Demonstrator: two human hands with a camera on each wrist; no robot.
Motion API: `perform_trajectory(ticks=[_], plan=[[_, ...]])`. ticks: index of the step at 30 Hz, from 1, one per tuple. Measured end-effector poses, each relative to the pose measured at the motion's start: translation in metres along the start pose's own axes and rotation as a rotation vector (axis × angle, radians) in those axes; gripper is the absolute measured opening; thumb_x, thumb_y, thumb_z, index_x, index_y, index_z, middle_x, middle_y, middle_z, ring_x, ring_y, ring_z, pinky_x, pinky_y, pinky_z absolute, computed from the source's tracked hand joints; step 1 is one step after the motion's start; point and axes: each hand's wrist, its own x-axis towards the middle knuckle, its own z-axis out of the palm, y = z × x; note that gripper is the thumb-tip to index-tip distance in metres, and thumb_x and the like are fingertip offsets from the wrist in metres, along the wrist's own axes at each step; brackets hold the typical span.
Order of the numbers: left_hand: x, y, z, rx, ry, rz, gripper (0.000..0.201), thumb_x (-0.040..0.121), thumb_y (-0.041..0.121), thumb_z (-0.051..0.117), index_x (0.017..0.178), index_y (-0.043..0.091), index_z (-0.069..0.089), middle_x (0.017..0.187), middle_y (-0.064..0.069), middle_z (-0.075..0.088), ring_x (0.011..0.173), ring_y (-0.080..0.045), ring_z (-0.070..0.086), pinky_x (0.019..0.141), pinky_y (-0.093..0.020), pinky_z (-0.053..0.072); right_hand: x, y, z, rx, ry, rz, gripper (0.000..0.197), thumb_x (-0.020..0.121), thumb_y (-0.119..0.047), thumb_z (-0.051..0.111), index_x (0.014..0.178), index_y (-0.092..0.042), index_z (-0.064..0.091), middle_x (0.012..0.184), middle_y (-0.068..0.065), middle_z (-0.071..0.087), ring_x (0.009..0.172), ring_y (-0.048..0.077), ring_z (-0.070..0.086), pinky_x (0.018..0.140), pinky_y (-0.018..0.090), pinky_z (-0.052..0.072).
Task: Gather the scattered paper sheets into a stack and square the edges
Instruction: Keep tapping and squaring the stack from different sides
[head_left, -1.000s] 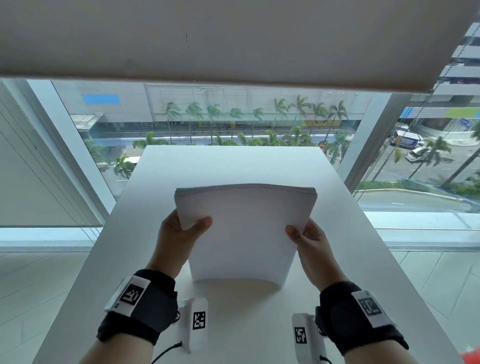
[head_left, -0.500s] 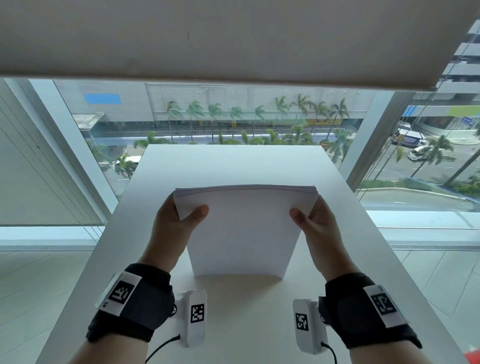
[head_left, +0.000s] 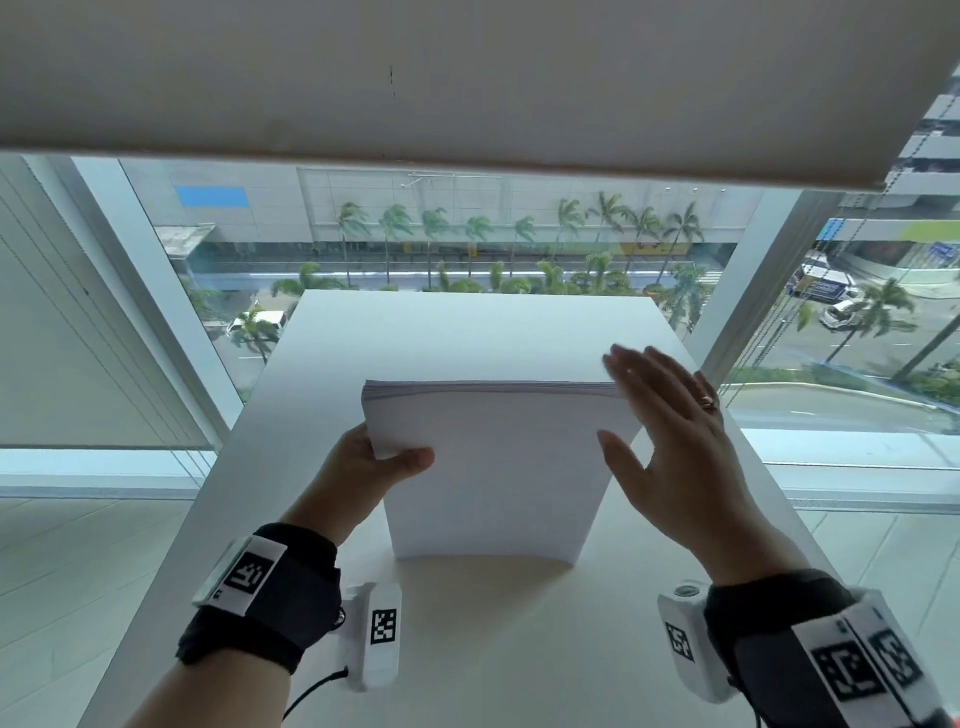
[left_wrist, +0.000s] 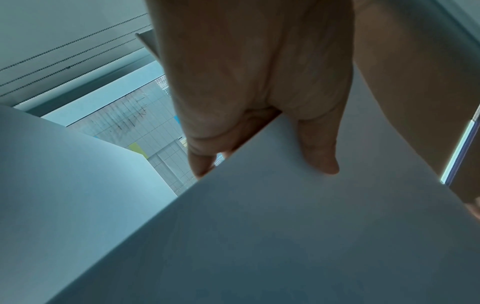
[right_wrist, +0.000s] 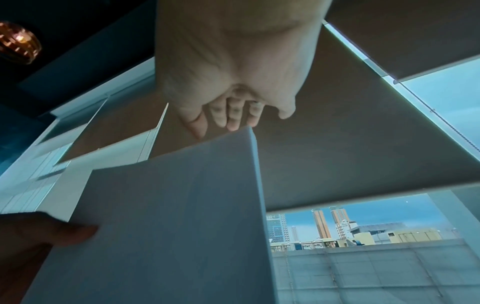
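A thick stack of white paper sheets (head_left: 493, 467) stands upright on its lower edge on the white table (head_left: 467, 332). My left hand (head_left: 384, 457) grips the stack's upper left corner, thumb on the near face and fingers behind it. In the left wrist view the thumb (left_wrist: 319, 156) lies on the paper stack (left_wrist: 285, 236). My right hand (head_left: 670, 431) is flat with fingers spread beside the stack's upper right corner, holding nothing. From the right wrist the straight fingers (right_wrist: 228, 117) hover just past the top corner of the paper stack (right_wrist: 168, 216).
The table is narrow and runs up to a large window (head_left: 467, 234) with a street below. A roller blind (head_left: 467, 78) hangs overhead. Floor drops away on both sides of the table (head_left: 78, 571).
My right hand has let go of the stack's right edge, opened flat and risen to its upper right corner. The left hand keeps its grip and the stack stays upright.
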Motion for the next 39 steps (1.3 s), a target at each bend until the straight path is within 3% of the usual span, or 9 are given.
perform_trajectory(ticks=[7,10,14,17,27,30,35,37,39], plan=[[0.001,-0.003,0.0,-0.046,-0.004,-0.012,0.046,0.045,0.034,0.074,0.088,0.018,0.069,0.077,0.012,0.076,0.075,0.0,0.069,0.068,-0.011,0.052,0.014,-0.017,-0.007,-0.127,-0.239,-0.041,0.066,0.076,-0.041,0.045,0.135,-0.014,0.045,0.139,0.002,0.053,0.13,0.021,0.047,0.105,0.045,0.025],[0.003,-0.004,-0.001,-0.063,-0.005,-0.016,0.044,0.046,0.034,0.074,0.087,0.019,0.069,0.077,0.011,0.076,0.075,-0.001,0.069,0.069,-0.012,0.053,0.025,-0.028,-0.01,-0.123,-0.18,-0.009,0.07,0.077,-0.04,0.044,0.141,-0.013,0.035,0.145,0.002,0.044,0.134,0.015,0.035,0.108,0.046,0.022],[0.004,-0.005,-0.001,-0.068,-0.016,-0.013,0.037,0.051,0.025,0.075,0.087,0.017,0.069,0.075,0.012,0.076,0.073,0.001,0.069,0.067,-0.011,0.051,0.034,-0.046,0.001,-0.126,-0.433,-0.079,0.075,0.079,-0.04,0.048,0.145,-0.015,0.027,0.152,0.0,0.033,0.141,0.02,0.03,0.113,0.043,0.01],[0.004,-0.004,-0.001,-0.065,-0.021,-0.014,0.036,0.052,0.025,0.075,0.087,0.016,0.069,0.076,0.011,0.076,0.073,-0.001,0.069,0.067,-0.012,0.052,0.041,-0.059,0.004,-0.106,-0.331,-0.073,0.074,0.078,-0.036,0.052,0.145,-0.013,0.028,0.151,0.003,0.036,0.139,0.021,0.034,0.111,0.042,0.013],[-0.001,0.005,-0.004,-0.104,-0.03,0.048,0.024,0.072,0.01,0.066,0.096,0.012,0.069,0.083,0.006,0.076,0.079,-0.006,0.069,0.071,-0.016,0.053,0.059,-0.092,0.013,-0.033,-0.615,-0.193,0.073,0.087,-0.022,0.045,0.149,-0.018,0.007,0.158,-0.003,0.013,0.146,0.013,0.01,0.117,0.036,0.004],[-0.004,0.011,-0.005,-0.121,-0.03,0.104,0.015,0.078,0.011,0.069,0.091,0.018,0.072,0.081,0.008,0.076,0.075,-0.004,0.068,0.066,-0.014,0.05,0.063,-0.098,0.014,0.015,-0.543,-0.189,0.074,0.087,-0.018,0.045,0.149,-0.018,0.004,0.159,-0.003,0.009,0.146,0.014,0.008,0.117,0.034,0.004],[-0.004,0.016,-0.005,-0.16,-0.045,0.136,0.045,0.052,0.057,0.078,0.085,0.027,0.075,0.082,0.007,0.075,0.077,-0.006,0.067,0.069,-0.017,0.051,0.062,-0.113,0.023,-0.042,-0.625,-0.273,0.076,0.087,-0.02,0.046,0.149,-0.015,0.003,0.159,-0.001,0.007,0.147,0.019,0.005,0.117,0.042,0.001],[-0.005,0.016,-0.004,-0.152,-0.042,0.138,0.04,0.056,0.053,0.078,0.086,0.026,0.074,0.084,0.005,0.075,0.081,-0.008,0.066,0.075,-0.021,0.051,0.064,-0.117,0.024,-0.013,-0.578,-0.268,0.075,0.087,-0.02,0.046,0.149,-0.016,0.006,0.159,-0.001,0.009,0.147,0.019,0.007,0.117,0.042,0.003],[-0.005,0.018,-0.001,-0.131,-0.05,0.144,0.01,0.075,0.028,0.068,0.083,0.027,0.073,0.081,0.006,0.074,0.08,-0.007,0.064,0.077,-0.025,0.049,0.065,-0.122,0.025,0.036,-0.483,-0.261,0.075,0.085,-0.018,0.049,0.149,-0.015,0.01,0.159,0.001,0.013,0.146,0.02,0.012,0.116,0.043,0.008]])
